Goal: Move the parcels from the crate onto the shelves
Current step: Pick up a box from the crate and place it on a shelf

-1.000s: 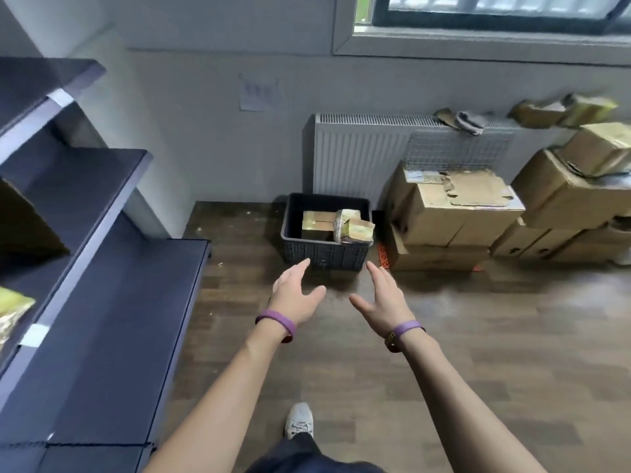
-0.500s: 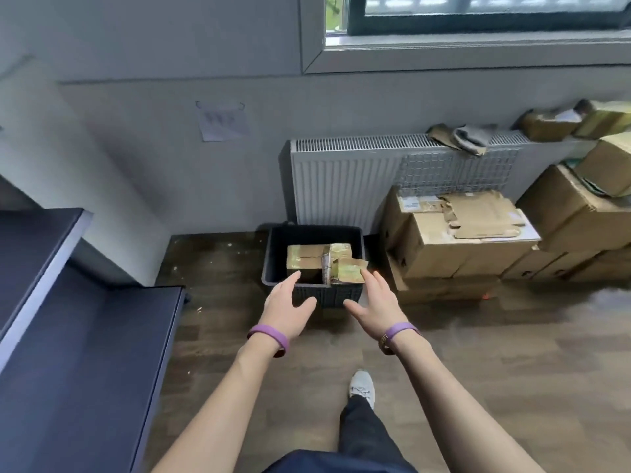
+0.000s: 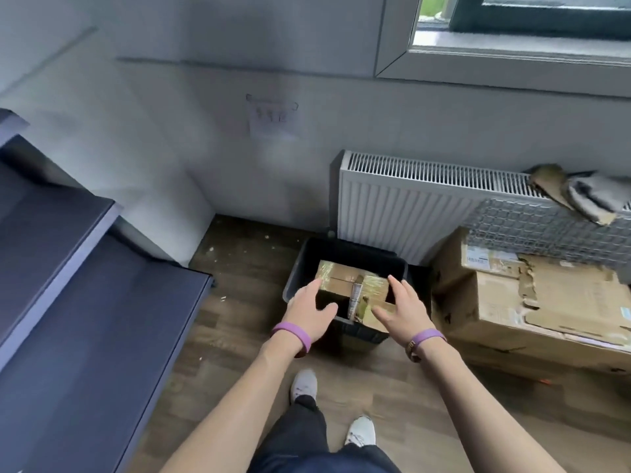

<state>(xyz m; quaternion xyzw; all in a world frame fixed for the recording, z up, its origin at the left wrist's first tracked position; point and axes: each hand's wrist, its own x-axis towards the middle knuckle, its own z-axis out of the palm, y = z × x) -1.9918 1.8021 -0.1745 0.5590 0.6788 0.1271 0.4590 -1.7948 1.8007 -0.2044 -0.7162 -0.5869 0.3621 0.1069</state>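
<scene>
Currently: reach-in step, no pick yet. Nearest the camera are dark trousers and two white shoes (image 3: pixel 304 384) on the brown wood-plank floor (image 3: pixel 239 302); the person stands facing the crate. Both forearms stretch forward, a purple wristband on each.

Left grip (image 3: pixel 309 310): bare hand, fingers straight and spread, released. It is over the crate's near-left rim, fingertips by the left end of the parcels. Right grip (image 3: pixel 403 310): same, released, fingers spread over the right side of the stack. Cannot tell whether either touches cardboard; neither is closed on anything.

Black plastic crate (image 3: pixel 362 250) sits on the floor, just in front of the white ribbed radiator (image 3: pixel 392 206). Inside it are brown cardboard parcels (image 3: pixel 341 278) wrapped in clear tape, one lying flat on top and a smaller one tilted at the near-right corner. Every parcel in view is in the crate.

Dark blue-grey stepped shelves (image 3: pixel 85 319) run along the left, well apart from the crate. Large torn cardboard boxes (image 3: pixel 512 302) stand right of the crate.

Next move, as judged: close both grips on opposite ends of the top parcel and lift it straight clear of the rim without snagging the tilted one. Then turn left to the shelves.
</scene>
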